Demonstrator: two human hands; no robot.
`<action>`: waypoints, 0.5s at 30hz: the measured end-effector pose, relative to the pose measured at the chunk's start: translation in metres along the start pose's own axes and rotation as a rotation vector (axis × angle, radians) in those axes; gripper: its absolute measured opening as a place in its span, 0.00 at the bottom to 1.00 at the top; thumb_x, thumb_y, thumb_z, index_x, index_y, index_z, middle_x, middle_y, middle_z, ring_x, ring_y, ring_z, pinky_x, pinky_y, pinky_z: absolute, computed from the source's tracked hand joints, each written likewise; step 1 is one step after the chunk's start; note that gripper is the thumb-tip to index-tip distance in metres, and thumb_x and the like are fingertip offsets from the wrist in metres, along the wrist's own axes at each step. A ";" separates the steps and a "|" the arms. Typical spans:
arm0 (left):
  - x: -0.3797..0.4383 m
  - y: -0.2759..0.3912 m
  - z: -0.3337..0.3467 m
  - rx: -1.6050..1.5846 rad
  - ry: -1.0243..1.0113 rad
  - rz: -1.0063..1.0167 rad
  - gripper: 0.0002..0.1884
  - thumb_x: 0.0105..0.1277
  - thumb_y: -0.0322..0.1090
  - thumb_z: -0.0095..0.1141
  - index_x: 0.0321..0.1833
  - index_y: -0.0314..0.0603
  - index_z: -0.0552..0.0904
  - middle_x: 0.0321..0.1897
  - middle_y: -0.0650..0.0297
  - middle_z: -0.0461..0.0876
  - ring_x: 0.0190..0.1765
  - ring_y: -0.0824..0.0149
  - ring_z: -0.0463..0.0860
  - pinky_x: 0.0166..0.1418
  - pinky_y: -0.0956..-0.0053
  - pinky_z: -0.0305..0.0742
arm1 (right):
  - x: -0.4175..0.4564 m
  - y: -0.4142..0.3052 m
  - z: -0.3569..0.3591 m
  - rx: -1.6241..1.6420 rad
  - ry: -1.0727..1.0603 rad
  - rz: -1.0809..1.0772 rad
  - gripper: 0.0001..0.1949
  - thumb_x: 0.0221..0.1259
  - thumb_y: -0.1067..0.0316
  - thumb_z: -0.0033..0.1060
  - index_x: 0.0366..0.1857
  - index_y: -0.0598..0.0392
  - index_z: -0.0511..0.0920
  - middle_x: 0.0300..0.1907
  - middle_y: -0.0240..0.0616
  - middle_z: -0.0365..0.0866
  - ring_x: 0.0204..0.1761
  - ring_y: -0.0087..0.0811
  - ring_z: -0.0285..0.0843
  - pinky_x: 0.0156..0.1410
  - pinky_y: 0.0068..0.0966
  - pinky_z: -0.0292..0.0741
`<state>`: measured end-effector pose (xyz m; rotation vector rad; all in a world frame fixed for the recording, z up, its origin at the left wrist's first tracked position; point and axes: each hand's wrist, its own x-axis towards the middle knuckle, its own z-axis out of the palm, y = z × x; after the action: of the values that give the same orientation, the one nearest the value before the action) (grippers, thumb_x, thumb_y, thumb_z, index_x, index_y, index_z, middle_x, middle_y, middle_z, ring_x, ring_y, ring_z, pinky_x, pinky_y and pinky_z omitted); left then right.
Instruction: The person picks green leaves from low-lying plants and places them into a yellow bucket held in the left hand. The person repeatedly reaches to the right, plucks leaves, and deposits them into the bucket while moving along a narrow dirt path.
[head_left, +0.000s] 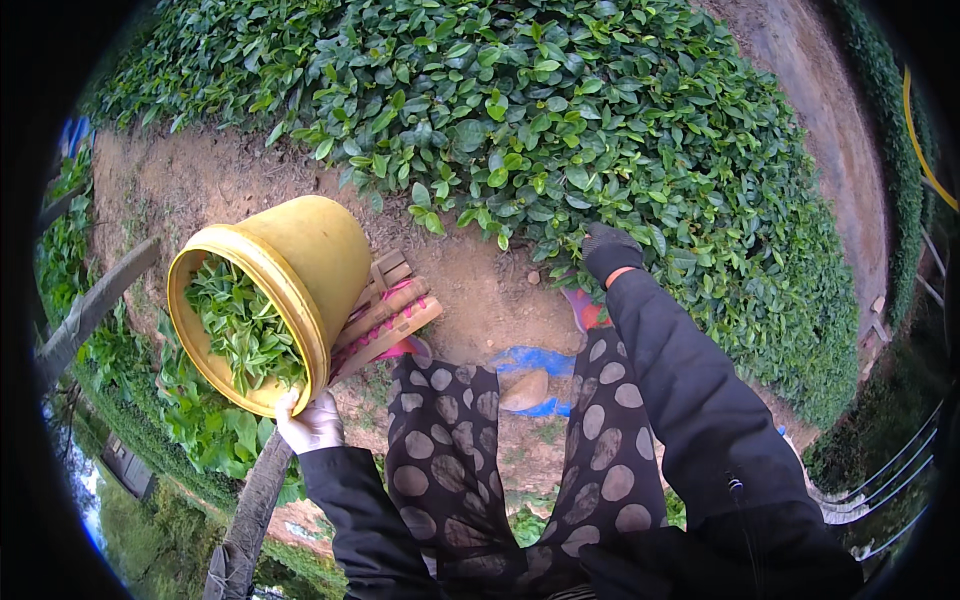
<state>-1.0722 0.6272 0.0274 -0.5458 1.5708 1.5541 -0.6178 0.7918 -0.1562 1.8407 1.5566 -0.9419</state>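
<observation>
My left hand (311, 421) is bare and grips the rim of a yellow plastic bucket (322, 247) at its lower side. The bucket is tipped, with its mouth towards me and to the left. Fresh green picked leaves (244, 322) lie inside it. My right hand (611, 251) wears a dark glove and reaches to the near lower edge of a dense leafy bush row (540, 112), which looks like tea. Its fingers are bent and face away from me, so whether they hold anything is hidden.
Wooden slats (390, 319) bound with pink cord show behind the bucket. Bare soil (472, 285) lies between my feet and the bushes. A blue piece (536, 360) with a stone-like lump is between my legs. Wooden poles (251, 517) stand at the left, near broad-leaved plants (210, 412).
</observation>
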 end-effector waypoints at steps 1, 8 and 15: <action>0.012 -0.001 -0.005 -0.036 -0.006 0.028 0.20 0.52 0.24 0.52 0.51 0.34 0.73 0.41 0.55 0.81 0.43 0.57 0.83 0.51 0.61 0.82 | -0.002 -0.004 0.001 -0.004 -0.004 -0.002 0.16 0.61 0.54 0.49 0.43 0.51 0.80 0.45 0.48 0.82 0.47 0.50 0.79 0.53 0.43 0.75; 0.050 0.001 -0.031 0.002 -0.038 0.073 0.17 0.53 0.26 0.55 0.47 0.32 0.73 0.40 0.55 0.81 0.44 0.56 0.82 0.54 0.61 0.80 | -0.005 -0.002 -0.001 0.157 -0.043 -0.094 0.13 0.63 0.57 0.51 0.38 0.56 0.79 0.34 0.45 0.81 0.38 0.40 0.81 0.39 0.38 0.79; 0.073 0.003 -0.050 -0.025 0.095 -0.018 0.10 0.54 0.27 0.57 0.40 0.36 0.77 0.35 0.59 0.81 0.40 0.60 0.82 0.49 0.63 0.80 | -0.049 -0.019 -0.025 1.430 0.013 0.272 0.10 0.64 0.59 0.54 0.40 0.53 0.78 0.31 0.35 0.75 0.25 0.27 0.73 0.26 0.28 0.77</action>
<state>-1.1280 0.5975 -0.0343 -0.6549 1.6150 1.5561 -0.6362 0.7851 -0.1011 2.7683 0.4344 -2.1800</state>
